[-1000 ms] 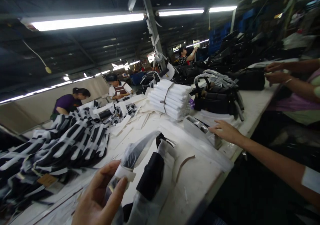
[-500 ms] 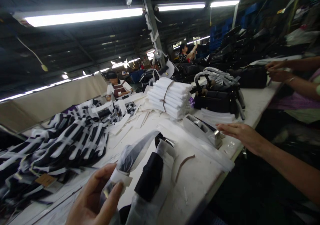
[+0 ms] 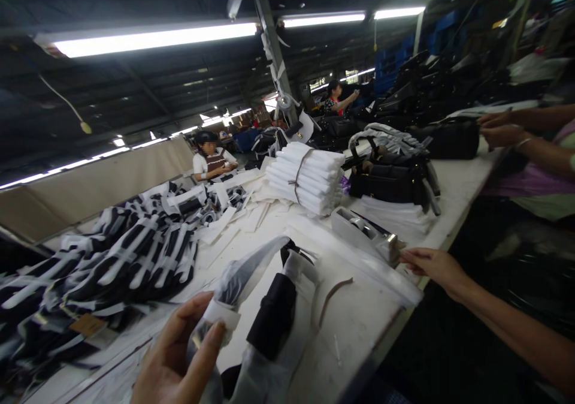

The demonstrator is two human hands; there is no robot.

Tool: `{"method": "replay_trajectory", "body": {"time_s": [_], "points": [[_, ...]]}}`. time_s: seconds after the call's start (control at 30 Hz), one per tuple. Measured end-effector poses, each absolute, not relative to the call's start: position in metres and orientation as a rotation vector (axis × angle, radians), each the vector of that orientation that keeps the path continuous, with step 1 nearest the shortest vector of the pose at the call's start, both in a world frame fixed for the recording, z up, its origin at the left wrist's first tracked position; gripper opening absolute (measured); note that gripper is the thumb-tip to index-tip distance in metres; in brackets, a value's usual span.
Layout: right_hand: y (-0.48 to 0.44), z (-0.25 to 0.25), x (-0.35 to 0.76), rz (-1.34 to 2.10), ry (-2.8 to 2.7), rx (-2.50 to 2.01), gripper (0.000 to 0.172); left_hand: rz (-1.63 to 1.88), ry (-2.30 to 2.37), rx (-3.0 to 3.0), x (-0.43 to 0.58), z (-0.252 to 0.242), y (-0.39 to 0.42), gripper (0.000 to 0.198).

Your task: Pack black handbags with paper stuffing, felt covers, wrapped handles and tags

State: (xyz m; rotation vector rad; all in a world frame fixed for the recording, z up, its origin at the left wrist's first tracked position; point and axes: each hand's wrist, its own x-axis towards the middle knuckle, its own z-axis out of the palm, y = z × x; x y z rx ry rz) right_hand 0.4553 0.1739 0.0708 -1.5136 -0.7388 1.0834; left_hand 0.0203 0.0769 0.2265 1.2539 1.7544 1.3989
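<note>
My left hand (image 3: 179, 356) is closed around one side of a bag strap (image 3: 242, 275) wrapped in thin white translucent sheet, with the thumb over a white wrapped band. The strap loops away from me over the table, and a bare black section (image 3: 272, 317) shows on its other side. At the table's right edge, my right hand (image 3: 433, 266) has its fingertips pinched together at the front end of a grey tape dispenser (image 3: 362, 233). A shiny bit of tape (image 3: 399, 245) shows at the fingertips. A brown strip (image 3: 332, 299) lies right of the strap.
Wrapped black straps (image 3: 135, 248) are heaped on the left. Behind the dispenser stand a tied bundle of white sheets (image 3: 305, 176) and a black handbag (image 3: 389, 179). A co-worker's hands (image 3: 503, 128) are at the far right; another person (image 3: 213, 158) sits behind the table.
My right hand has gone from stretched fingers above the dispenser's front end to a pinch slightly lower and to the right. The left hand keeps hold of the strap.
</note>
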Motion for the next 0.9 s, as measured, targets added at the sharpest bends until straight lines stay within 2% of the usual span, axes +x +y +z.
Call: {"method": "replay_trajectory", "body": {"time_s": [0.17,0.27,0.43,0.57,0.9], "points": [[0.154,0.098,0.422,0.927,-1.038,-1.486,0.029,1.405,1.732,1.306,0.022,0.226,0.077,0.059],[0.148,0.117,0.381,0.95,-1.277,-1.286,0.03,1.507,1.665,1.319,0.032,0.225,0.076,0.05],[0.134,0.163,0.295,1.254,-1.494,-0.75,0.026,1.573,1.574,1.398,0.039,0.221,0.08,0.037],[0.124,0.199,0.236,1.464,-1.561,-0.507,0.025,1.548,1.551,1.494,0.035,0.213,0.083,0.035],[0.137,0.195,0.191,1.432,-1.555,-0.782,0.034,1.592,1.56,1.6,0.031,0.2,0.082,0.033]]}}
